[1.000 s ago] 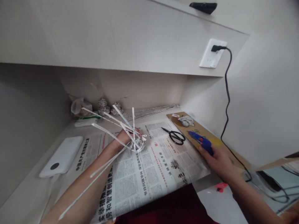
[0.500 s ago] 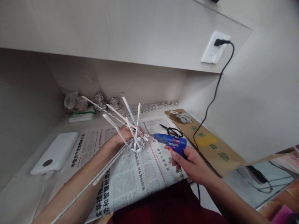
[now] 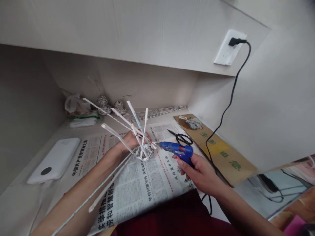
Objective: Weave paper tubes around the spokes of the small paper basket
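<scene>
My left hand [image 3: 134,139] is closed on a small woven piece of rolled newspaper tubes [image 3: 145,153], its fingers partly hidden behind the tubes. Several loose tube ends fan up and outward from its round base, and two long ones trail down along my forearm. In my right hand [image 3: 198,172] is a blue hot glue gun [image 3: 176,148], a small red light showing on its body. Its nozzle points left and meets the right edge of the woven piece; whether it touches is too small to tell. Newspaper sheets [image 3: 137,190] lie beneath both hands.
Black scissors [image 3: 183,138] lie beyond the glue gun. A cardboard sheet [image 3: 221,154] is at right, a white power bank [image 3: 55,160] at left. Woven pieces [image 3: 104,105] and a bundle of paper tubes [image 3: 157,112] sit at the back. A black cord [image 3: 227,106] hangs from the wall socket.
The glue gun has shifted slightly left, its nozzle closer against the woven piece. One loose tube below my left hand has swung lower. The camera view has moved a little.
</scene>
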Demonstrator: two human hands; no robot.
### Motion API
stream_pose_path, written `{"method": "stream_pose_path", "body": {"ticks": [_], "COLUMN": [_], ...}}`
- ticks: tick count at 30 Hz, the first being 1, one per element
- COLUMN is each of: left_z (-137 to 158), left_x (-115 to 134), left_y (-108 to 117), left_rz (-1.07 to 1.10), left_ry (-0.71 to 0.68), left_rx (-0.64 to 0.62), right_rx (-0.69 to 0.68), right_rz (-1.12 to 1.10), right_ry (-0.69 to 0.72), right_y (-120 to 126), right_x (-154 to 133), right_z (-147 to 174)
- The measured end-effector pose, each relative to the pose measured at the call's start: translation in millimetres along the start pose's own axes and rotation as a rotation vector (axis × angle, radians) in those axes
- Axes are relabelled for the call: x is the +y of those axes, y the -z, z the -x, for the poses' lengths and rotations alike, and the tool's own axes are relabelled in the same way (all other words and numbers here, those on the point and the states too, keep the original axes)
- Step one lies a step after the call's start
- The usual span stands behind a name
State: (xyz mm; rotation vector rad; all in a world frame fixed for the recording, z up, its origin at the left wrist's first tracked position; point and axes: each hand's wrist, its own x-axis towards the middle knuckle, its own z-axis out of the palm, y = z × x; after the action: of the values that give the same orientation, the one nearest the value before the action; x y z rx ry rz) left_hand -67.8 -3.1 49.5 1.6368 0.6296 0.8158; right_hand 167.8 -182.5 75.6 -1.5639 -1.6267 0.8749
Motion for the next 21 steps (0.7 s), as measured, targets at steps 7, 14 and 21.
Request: {"method": "stream_pose_path", "body": {"ticks": [7,14,21], "left_z": [-5.1,-11.0,-11.7], "left_x": [-9.5,-21.9,-25.3], "left_y": [1.7,5.4,8.7], "left_rz": [0.065,0.068,0.054], "left_ry": [-0.019,0.002,0.009], "left_rx": [-0.017,-0.048,-0.06], "right_rx": [0.028,0.043,0.049], "right_rz": [0.098,0.222,0.379], "right_ry": [0.042,0.075,0.072], "right_y": [-0.5,-0.8,-1.8], "right_x": [-4.9,-8.0,-8.6], "right_z": [-0.3,-1.2,-1.2]}}
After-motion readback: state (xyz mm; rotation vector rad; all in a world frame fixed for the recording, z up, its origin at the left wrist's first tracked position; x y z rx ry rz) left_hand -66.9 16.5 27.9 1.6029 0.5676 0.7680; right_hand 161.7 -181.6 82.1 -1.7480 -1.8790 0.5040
